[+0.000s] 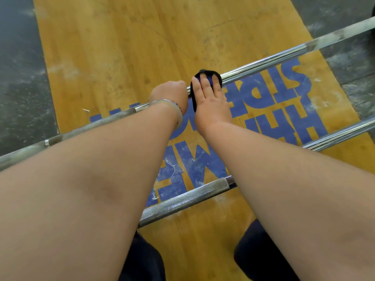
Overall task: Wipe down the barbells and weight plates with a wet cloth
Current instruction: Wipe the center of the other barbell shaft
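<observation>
Cloth (204, 73), dark blue, lies draped over the far barbell (263, 63) on the wooden platform (121, 37), pressed to the steel under my flat-fingered right hand (211, 100), while my left hand (172, 94) fists the shaft just beside, probably to keep it from rolling.

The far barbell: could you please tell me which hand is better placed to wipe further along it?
Right. The right hand presses the cloth on the far barbell, with bare shaft beyond it; the left hand only grips the bar beside it, probably steadying.
</observation>
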The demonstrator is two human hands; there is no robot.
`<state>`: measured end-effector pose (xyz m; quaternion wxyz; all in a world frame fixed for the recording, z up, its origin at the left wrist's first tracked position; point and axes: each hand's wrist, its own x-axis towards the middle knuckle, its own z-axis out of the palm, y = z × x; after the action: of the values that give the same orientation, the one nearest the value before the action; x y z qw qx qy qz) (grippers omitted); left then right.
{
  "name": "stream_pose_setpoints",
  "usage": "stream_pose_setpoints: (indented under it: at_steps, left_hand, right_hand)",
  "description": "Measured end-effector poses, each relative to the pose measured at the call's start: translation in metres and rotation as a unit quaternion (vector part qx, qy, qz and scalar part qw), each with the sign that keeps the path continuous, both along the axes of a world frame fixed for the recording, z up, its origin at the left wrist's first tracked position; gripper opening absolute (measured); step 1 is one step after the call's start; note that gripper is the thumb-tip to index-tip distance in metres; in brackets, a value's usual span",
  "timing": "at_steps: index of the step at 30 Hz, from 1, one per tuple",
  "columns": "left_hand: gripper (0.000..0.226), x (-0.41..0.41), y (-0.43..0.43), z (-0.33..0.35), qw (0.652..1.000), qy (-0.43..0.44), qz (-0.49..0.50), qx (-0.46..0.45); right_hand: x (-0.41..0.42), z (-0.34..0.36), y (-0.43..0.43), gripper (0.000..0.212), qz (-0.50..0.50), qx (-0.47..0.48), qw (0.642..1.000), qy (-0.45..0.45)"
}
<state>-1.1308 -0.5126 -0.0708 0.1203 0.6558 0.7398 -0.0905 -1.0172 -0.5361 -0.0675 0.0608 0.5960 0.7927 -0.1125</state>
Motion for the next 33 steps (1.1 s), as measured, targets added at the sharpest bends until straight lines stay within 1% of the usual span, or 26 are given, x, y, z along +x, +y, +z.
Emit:
stream_pose_setpoints:
  at_steps: [6,9,12,13,15,16,17,18,19,20,22,24,25,26,27,29,30,31,32,33]
  left_hand:
    - [0.010,0.002,-0.004,0.001,1.000,0.006,-0.003,0.012]
    - [0.010,0.000,-0.009,0.005,1.000,-0.014,0.002,0.022]
    - [0.007,-0.006,-0.018,0.004,0.996,-0.063,-0.026,0.053]
    - [0.012,-0.010,-0.021,0.004,0.995,-0.068,-0.038,0.061]
    - [0.021,-0.016,-0.027,0.003,0.996,-0.033,-0.050,0.067]
    - [0.021,-0.018,-0.030,0.001,0.996,-0.004,-0.051,0.073]
    - [0.019,-0.018,-0.032,-0.002,0.995,0.018,-0.052,0.078]
    - [0.017,-0.017,-0.033,-0.004,0.995,0.028,-0.049,0.081]
    - [0.015,-0.016,-0.033,-0.005,0.995,0.032,-0.044,0.081]
    - [0.014,-0.016,-0.032,-0.006,0.995,0.034,-0.043,0.081]
    - [0.012,-0.016,-0.030,-0.005,0.995,0.034,-0.050,0.084]
    - [0.011,-0.017,-0.029,-0.004,0.995,0.031,-0.055,0.081]
    - [0.012,-0.018,-0.029,-0.004,0.995,0.031,-0.056,0.080]
    - [0.013,-0.018,-0.029,-0.003,0.995,0.029,-0.056,0.078]
    - [0.014,-0.019,-0.029,-0.003,0.995,0.027,-0.056,0.076]
    - [0.016,-0.019,-0.028,-0.003,0.996,0.023,-0.051,0.068]
    - [0.017,-0.018,-0.028,-0.002,0.997,0.022,-0.047,0.063]
    - [0.017,-0.018,-0.028,-0.001,0.997,0.020,-0.045,0.060]
    - [0.014,-0.017,-0.029,-0.001,0.997,0.018,-0.041,0.062]
    - [0.012,-0.017,-0.029,-0.001,0.997,0.012,-0.041,0.067]
  right_hand:
    - [0.000,-0.007,-0.006,0.075,-0.021,0.024,0.998,0.052]
    - [-0.011,-0.007,-0.017,0.073,-0.058,0.015,0.990,0.124]
    - [-0.016,-0.011,-0.036,0.080,-0.012,0.014,0.987,0.162]
    - [-0.012,-0.012,-0.035,0.079,0.011,0.013,0.987,0.160]
    - [0.000,-0.013,-0.019,0.075,0.025,0.039,0.990,0.134]
    - [0.006,-0.015,-0.008,0.073,-0.002,0.057,0.990,0.127]
    - [0.011,-0.014,0.002,0.073,-0.053,0.068,0.988,0.127]
    - [0.014,-0.014,0.007,0.073,-0.102,0.072,0.983,0.136]
    - [0.013,-0.015,0.008,0.073,-0.123,0.071,0.980,0.143]
    - [0.008,-0.015,0.004,0.074,-0.111,0.066,0.981,0.143]
    - [-0.002,-0.018,-0.009,0.074,-0.015,0.057,0.988,0.139]
    - [-0.003,-0.023,-0.016,0.072,0.062,0.070,0.984,0.155]
    - [-0.001,-0.026,-0.013,0.070,0.074,0.084,0.981,0.160]
    - [0.004,-0.028,-0.007,0.069,0.059,0.101,0.980,0.162]
    - [0.010,-0.028,0.001,0.069,0.017,0.112,0.981,0.160]
    - [0.020,-0.024,0.013,0.074,-0.099,0.089,0.980,0.146]
    - [0.021,-0.022,0.014,0.077,-0.134,0.084,0.977,0.143]
    - [0.019,-0.021,0.011,0.078,-0.136,0.078,0.978,0.140]
    - [0.014,-0.020,0.004,0.078,-0.104,0.072,0.982,0.143]
    - [0.009,-0.022,-0.004,0.078,-0.043,0.071,0.986,0.145]
